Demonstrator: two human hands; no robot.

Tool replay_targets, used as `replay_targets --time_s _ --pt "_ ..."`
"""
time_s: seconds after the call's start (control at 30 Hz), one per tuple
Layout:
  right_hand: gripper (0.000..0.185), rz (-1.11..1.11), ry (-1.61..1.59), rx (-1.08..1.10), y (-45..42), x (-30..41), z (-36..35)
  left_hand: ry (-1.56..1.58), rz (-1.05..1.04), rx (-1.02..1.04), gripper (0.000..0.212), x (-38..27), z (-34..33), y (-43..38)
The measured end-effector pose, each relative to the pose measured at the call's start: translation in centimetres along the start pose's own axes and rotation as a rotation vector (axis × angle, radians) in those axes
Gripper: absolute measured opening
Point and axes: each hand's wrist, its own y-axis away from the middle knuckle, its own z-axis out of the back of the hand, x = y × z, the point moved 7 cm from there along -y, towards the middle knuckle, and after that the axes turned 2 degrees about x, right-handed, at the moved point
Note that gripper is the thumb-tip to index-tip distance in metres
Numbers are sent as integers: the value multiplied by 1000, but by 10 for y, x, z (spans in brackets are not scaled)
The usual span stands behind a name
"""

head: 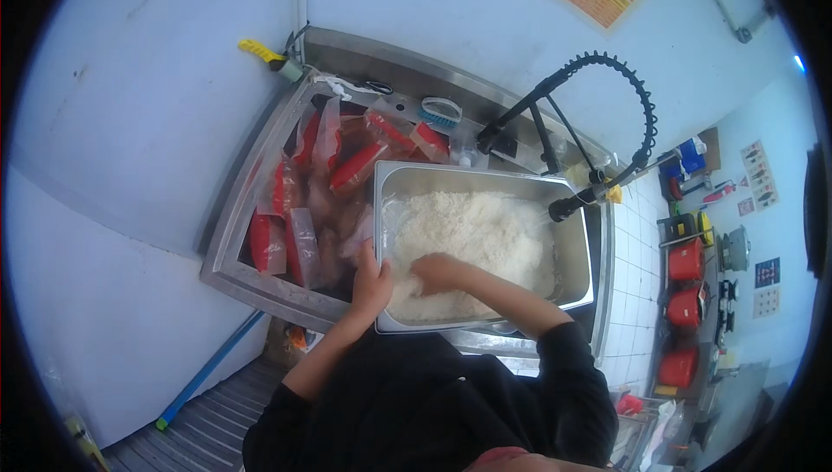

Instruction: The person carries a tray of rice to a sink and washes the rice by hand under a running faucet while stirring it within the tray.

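Observation:
A deep rectangular stainless steel pan point(577, 257) rests across the right part of a metal sink. It holds a heap of wet white grains, apparently rice point(474, 228), with cloudy liquid around it. My left hand point(372, 285) grips the pan's left rim, thumb on the near side. Down in the front left of the grains is my right hand point(439, 272); its fingertips are buried, so I cannot tell what they close on. Over the pan's right side hangs the black spray head point(563, 210) of a spring-hose tap, with what looks like water coming from it.
Several clear-and-red plastic bags point(356, 166) of pinkish contents fill the sink point(224, 267) on the left. A blue-bristled scrub brush point(441, 112) lies on the back ledge. A yellow-handled tool point(261, 51) stands in the corner holder. Red containers point(686, 259) line the far right.

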Motion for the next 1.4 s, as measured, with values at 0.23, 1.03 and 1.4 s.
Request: replay_targets --time_s 0.23,1.03,1.4 --pt "40 -429 126 -263 82 -104 29 55 72 43 45 -5 4 -1" --pt "94 -574 16 -264 -26 -104 48 53 24 44 45 -1 -1 -2" --pt "75 -165 -9 -282 -26 -41 18 36 12 56 47 -12 0 -2"
